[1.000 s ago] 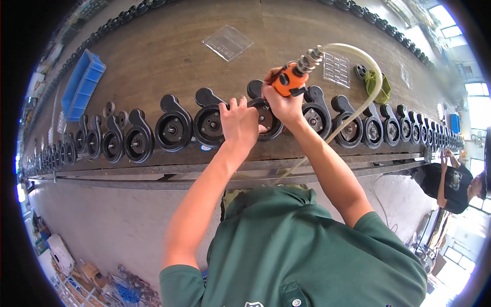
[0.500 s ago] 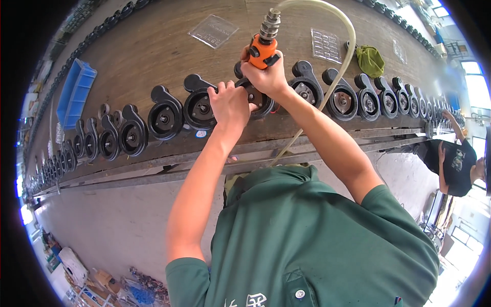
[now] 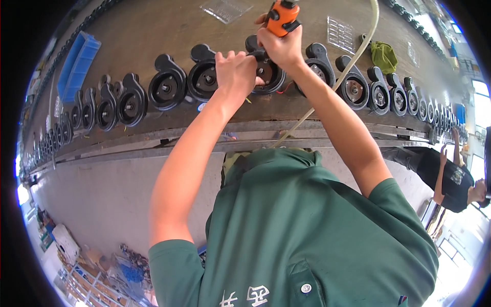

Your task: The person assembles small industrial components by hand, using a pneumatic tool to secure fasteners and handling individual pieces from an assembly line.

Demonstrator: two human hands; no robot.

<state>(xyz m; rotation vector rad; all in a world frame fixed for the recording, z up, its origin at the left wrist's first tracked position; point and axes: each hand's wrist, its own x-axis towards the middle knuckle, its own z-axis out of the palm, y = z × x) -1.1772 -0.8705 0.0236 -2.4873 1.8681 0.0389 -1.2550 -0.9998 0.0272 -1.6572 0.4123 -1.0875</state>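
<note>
Nearest to the camera is the person's green shirt (image 3: 317, 235), and two bare forearms go up from it to the workbench (image 3: 153, 36).

The left hand (image 3: 235, 74) lies on a black round pump housing (image 3: 266, 77) at the front part of the bench; its fingers are curled together over the left rim of this housing and press on it. The right hand (image 3: 281, 48) is closed tight around an orange power screwdriver (image 3: 282, 15), which stands upright, directly above the same housing. One pale hose (image 3: 353, 56) hangs from the tool and curves down past the right forearm to the bench edge.

The housing stands in one long row of similar black housings (image 3: 166, 88) along the bench. On its left I count two big ones and then three smaller, before they become too small to count. On its right I count about five clear ones; more follow toward the rim.

Farther back on the bench lie one blue plastic bin (image 3: 76, 64) at the left, two clear flat trays, one near the top (image 3: 225, 7) and one with rows of small cells (image 3: 340, 33), and one green cloth bag (image 3: 383, 55) at the right.

At the far right another person in dark clothes (image 3: 452, 176) stands by the bench end.
</note>
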